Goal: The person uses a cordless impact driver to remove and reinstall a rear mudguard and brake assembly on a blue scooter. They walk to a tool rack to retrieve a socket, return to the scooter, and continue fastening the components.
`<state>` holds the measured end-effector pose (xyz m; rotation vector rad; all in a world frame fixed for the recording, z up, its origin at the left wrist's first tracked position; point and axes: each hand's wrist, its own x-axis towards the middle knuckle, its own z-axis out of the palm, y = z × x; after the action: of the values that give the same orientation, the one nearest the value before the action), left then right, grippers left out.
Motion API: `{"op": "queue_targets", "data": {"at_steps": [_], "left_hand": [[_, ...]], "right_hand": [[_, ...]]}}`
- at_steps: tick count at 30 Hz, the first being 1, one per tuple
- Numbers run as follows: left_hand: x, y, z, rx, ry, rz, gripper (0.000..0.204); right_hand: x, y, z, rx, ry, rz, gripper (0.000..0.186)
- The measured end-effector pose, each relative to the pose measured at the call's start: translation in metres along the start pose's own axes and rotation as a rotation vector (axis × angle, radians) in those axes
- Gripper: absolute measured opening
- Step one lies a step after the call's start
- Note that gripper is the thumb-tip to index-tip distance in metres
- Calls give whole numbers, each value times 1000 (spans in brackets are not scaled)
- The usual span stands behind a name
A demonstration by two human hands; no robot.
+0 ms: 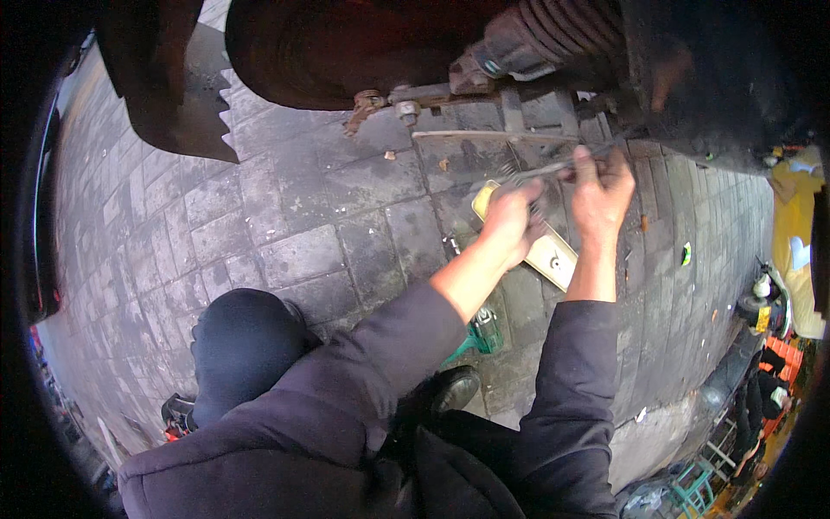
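My left hand and my right hand are closed on a long, thin metal tool, slightly blurred, its exact kind unclear. They are below the underside of a vehicle, near a metal linkage with a bolt and a ribbed rubber boot. On the paving beneath my hands lies a long cream tray with a small item in it, partly hidden by my left hand. A green tool lies by my shoe, behind my left forearm.
A jagged dark metal plate and a large dark rounded part hang above the grey paving. My knee is at lower left. Along the right are a yellow sheet, an orange crate and assorted gear.
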<state>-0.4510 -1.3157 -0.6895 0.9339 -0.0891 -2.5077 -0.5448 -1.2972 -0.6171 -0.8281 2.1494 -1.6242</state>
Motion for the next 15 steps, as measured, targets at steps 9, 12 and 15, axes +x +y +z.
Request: {"op": "queue_targets", "data": {"at_steps": [9,12,15], "left_hand": [[-5,-30,-113,1034,349,112,30],[17,-28,-103,641,154,-161,18],[27,-28,-91,656,168,-173,14]], "right_hand": [[-22,-8,-8,341,-380,280,31],[-39,22,-36,279,-29,443,27],[-89,75,-52,311,283,603,18]]}}
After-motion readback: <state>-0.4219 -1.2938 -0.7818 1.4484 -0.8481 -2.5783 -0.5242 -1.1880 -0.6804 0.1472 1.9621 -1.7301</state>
